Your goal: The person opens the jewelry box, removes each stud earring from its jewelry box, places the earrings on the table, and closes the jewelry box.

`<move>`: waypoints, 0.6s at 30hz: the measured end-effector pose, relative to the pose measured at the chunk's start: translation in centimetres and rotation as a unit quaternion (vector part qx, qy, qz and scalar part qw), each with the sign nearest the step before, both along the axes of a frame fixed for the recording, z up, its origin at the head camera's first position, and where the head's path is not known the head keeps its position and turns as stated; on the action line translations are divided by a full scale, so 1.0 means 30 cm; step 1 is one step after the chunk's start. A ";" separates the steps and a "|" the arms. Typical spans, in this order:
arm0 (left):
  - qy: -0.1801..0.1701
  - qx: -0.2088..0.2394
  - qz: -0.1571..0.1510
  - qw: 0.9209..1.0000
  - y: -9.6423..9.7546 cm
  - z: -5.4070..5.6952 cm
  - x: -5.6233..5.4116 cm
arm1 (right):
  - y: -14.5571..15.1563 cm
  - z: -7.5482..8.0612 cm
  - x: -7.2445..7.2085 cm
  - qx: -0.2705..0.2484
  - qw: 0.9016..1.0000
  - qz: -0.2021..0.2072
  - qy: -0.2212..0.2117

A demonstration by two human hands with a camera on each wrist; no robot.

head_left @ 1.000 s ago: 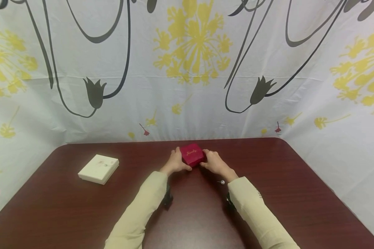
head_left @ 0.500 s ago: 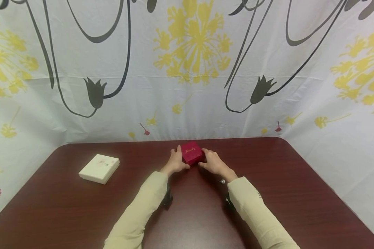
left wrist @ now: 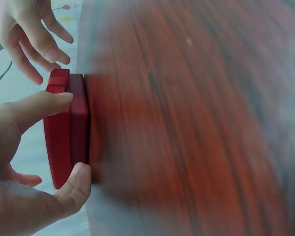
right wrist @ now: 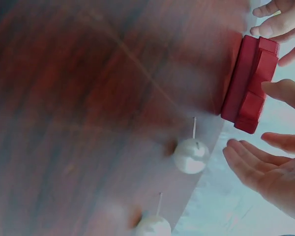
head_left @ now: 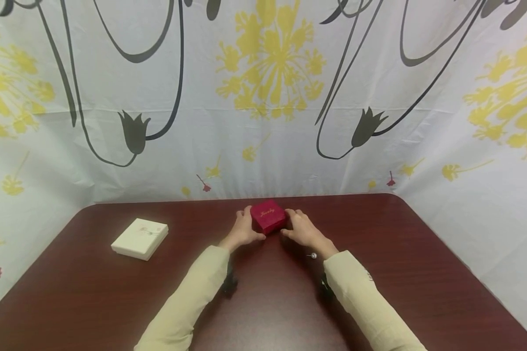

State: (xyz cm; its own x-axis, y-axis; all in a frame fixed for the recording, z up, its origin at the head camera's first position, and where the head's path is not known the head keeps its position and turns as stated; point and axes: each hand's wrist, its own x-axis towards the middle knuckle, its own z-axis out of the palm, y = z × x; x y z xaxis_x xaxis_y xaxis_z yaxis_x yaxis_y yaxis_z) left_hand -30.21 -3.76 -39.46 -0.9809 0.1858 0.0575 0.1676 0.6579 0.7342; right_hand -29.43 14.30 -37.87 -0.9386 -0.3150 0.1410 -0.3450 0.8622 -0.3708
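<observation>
A red jewelry box (head_left: 269,217) with gold lettering sits at the far edge of the table. My left hand (head_left: 242,230) holds its left side; in the left wrist view, thumb and finger span the box (left wrist: 61,132) at two of its corners. Around the right side my right hand (head_left: 304,230) lies with spread, relaxed fingers. Its fingertips (right wrist: 234,146) stand apart from the box in the right wrist view, while one digit overlaps the box's edge. Two pearl stud earrings lie on the table near the right wrist, a nearer pearl earring (right wrist: 153,227) and a farther pearl earring (right wrist: 191,156).
A flat white box (head_left: 140,238) with a small flower print lies at the left of the dark wooden table (head_left: 263,302). Behind the table hangs a white curtain (head_left: 263,165) with yellow and grey flowers. Pale sleeves cover both arms.
The red box has shifted slightly to the left and turned a little. My left hand and forearm have moved slightly left with it. My right hand has hardly moved.
</observation>
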 end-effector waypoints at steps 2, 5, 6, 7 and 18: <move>0.003 -0.006 0.001 1.000 -0.012 0.010 0.009 | -0.001 0.006 0.007 0.003 1.000 0.000 0.012; 0.015 -0.019 0.001 1.000 -0.031 0.025 0.016 | -0.007 0.019 0.019 0.005 1.000 0.004 0.031; 0.025 -0.023 0.000 0.999 -0.038 0.029 0.018 | -0.011 0.023 0.024 0.004 0.999 0.005 0.035; 0.036 -0.029 -0.001 0.999 -0.045 0.034 0.020 | -0.016 0.027 0.028 0.003 0.999 0.007 0.039; 0.139 -0.014 0.006 0.990 -0.131 0.069 0.077 | -0.090 0.054 0.070 -0.026 0.995 0.064 0.078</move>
